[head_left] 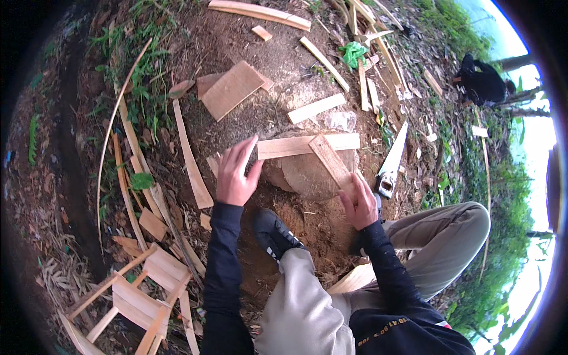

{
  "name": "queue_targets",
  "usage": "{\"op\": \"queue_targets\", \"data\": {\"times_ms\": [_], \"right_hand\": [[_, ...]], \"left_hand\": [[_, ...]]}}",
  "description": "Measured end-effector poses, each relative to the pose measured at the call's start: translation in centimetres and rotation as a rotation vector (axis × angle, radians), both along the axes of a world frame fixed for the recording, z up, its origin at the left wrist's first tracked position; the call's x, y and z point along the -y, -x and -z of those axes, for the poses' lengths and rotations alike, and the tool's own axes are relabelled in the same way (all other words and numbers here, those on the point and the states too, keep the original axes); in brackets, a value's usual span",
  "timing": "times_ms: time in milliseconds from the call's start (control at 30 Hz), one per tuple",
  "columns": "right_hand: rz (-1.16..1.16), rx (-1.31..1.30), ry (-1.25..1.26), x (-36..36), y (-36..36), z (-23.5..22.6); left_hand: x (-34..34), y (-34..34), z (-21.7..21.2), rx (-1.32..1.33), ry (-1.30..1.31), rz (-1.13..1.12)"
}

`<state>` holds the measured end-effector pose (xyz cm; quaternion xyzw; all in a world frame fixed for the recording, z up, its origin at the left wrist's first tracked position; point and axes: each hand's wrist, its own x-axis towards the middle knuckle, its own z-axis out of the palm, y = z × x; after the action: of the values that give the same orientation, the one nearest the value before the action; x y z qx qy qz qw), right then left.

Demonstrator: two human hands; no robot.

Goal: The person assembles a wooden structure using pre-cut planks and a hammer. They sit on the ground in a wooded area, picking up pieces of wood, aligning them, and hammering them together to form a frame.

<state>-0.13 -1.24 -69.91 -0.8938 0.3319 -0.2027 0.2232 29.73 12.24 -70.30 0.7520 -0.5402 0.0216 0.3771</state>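
A pale wooden strip (287,148) lies crosswise on a round tree stump (310,174) in front of me. A shorter wooden piece (329,157) slants over it, its far end resting on the strip. My right hand (361,204) grips the near end of this shorter piece between thumb and fingers. At the left end of the strip, my left hand (235,173) is open with its fingers stretched out and the thumb apart. Whether its fingertips touch the strip, I cannot tell. Just right of the stump lies a handsaw (392,163), blade pointing away.
Flat boards (234,90) and several loose strips lie on the soil beyond the stump. A slatted wooden frame (139,293) stands at the lower left. A green plastic bag (353,53) lies among offcuts. Another person (482,81) in dark clothes is at the far right.
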Motion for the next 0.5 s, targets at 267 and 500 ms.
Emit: {"op": "queue_targets", "data": {"times_ms": [267,500], "right_hand": [[-0.038,-0.044,-0.036,1.0,0.0,-0.7],[0.034,0.064,-0.042,-1.3,-0.8,0.5]], "left_hand": [[4.0,2.9,-1.7,0.187,-0.341,-0.067],[4.6,2.2,-1.7,0.288,-0.253,-0.027]]}}
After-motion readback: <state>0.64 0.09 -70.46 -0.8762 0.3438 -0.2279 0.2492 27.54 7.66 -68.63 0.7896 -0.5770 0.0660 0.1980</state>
